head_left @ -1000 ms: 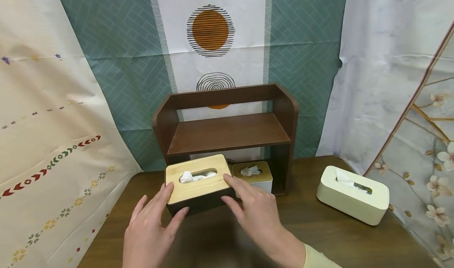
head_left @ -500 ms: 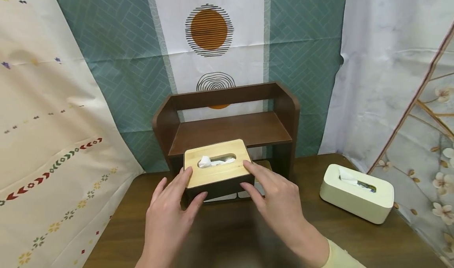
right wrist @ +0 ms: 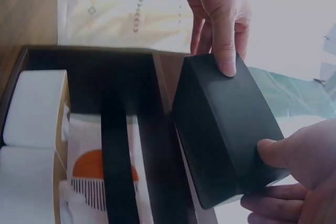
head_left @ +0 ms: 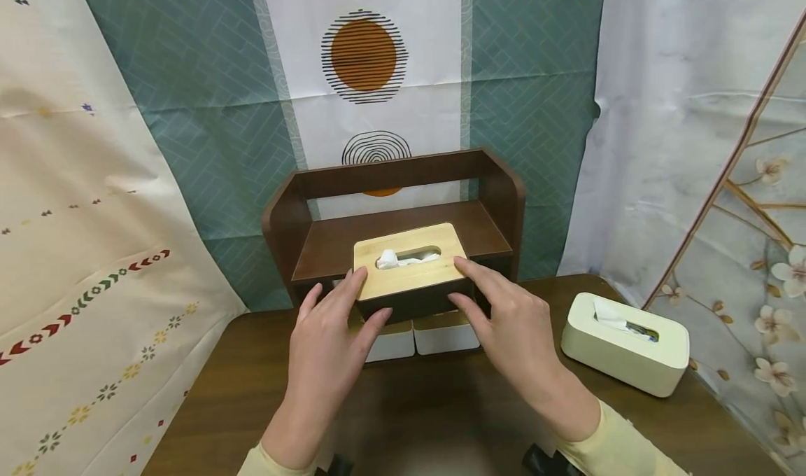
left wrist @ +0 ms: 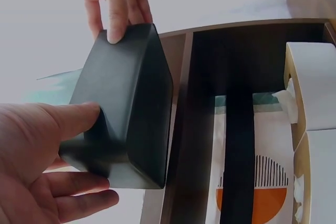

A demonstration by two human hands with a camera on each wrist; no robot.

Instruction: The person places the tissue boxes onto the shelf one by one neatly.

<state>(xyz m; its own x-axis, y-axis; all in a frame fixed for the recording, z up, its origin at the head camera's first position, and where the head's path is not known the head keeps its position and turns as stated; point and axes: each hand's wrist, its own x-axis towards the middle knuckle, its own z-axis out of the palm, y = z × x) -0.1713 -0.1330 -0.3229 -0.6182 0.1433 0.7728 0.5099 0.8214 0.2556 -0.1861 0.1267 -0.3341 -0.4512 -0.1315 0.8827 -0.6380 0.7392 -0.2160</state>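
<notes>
Pale yellow sleeves (head_left: 617,439) are worn down to both wrists (head_left: 571,411), and small black fittings (head_left: 544,460) are partly seen beside them.

Tissue boxes (head_left: 409,278) (head_left: 392,346) (head_left: 447,339) (head_left: 620,353): four are counted.
Hands (head_left: 327,350) (head_left: 519,329): two are shown.
Shelf unit (head_left: 336,241): one is seen.
Table (head_left: 239,392): one is seen.

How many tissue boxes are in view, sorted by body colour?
Black tissue box, in the left hand and right hand: 1
White tissue boxes, in the lower part of the brown shelf unit: 2
Pale cream-green tissue box, on the table at the right: 1
Total: 4
</notes>
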